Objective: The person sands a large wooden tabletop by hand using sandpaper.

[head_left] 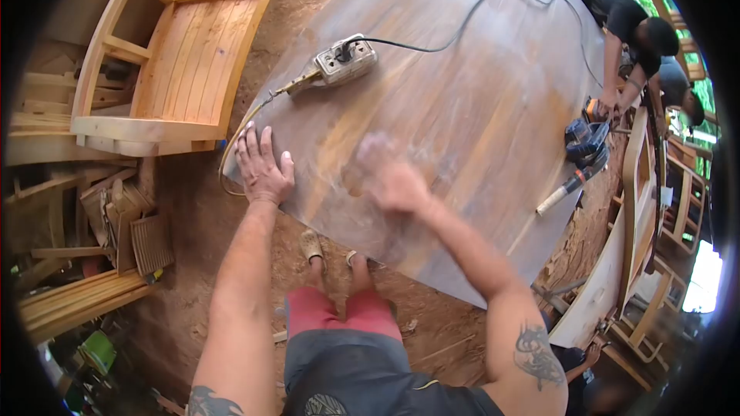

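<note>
A large wooden tabletop (432,208), coated with pale dust, lies in front of me. My left hand (264,166) rests flat near its left corner, fingers spread, holding nothing. Over the near middle of the board, my right hand (395,182) is smeared by motion; its fingers and anything under them cannot be made out. A pale smear shows just ahead of that hand. Beyond my left hand sits a dusty socket box (344,60) with a black plug in it. From the plug a dark cord (462,29) runs across the board to the far right.
A slatted wooden bench (181,62) stands at the left, above scrap wood (108,216). At the right edge, a co-worker (636,27) bends over a blue power tool (586,142) with a pale-tipped nozzle. Wooden frames (678,200) stand behind it. Bare earth (177,293) surrounds my feet.
</note>
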`<act>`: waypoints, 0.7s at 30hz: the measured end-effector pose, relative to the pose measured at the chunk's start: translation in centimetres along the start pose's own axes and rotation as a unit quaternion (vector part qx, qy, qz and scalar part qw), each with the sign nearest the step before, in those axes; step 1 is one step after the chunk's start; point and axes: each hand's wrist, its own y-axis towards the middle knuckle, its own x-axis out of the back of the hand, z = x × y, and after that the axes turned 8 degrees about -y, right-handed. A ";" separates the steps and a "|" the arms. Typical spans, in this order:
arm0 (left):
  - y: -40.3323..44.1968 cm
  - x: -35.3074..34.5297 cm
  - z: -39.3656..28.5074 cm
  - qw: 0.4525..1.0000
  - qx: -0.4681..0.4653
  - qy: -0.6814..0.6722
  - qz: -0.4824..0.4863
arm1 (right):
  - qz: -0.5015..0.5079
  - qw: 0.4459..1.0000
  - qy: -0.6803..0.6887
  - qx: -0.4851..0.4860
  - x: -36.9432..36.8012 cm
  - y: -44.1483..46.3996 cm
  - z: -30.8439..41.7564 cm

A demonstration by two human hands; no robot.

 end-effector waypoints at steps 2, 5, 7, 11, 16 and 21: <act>-0.2 0.1 -0.1 1.000 0.000 0.000 0.009 | -0.043 0.988 -0.093 -0.115 -0.2 4.8 -8.5; 0.3 0.3 0.1 1.000 0.002 0.005 0.011 | -0.168 0.958 -0.023 -0.229 -0.1 8.7 -8.5; 0.2 -0.2 -0.2 1.000 0.001 0.004 0.015 | -0.085 0.961 -0.112 -0.240 -0.7 8.4 -2.2; 0.2 0.4 -0.3 0.999 0.006 0.009 0.030 | -0.049 0.982 0.162 -0.079 0.4 -0.6 15.0; 0.0 0.1 -0.2 0.999 0.002 0.010 0.030 | -0.095 0.974 0.042 -0.202 0.0 3.2 0.8; 0.1 -0.2 0.1 1.000 -0.006 0.011 0.022 | -0.159 0.928 0.056 -0.332 -0.3 8.1 -0.8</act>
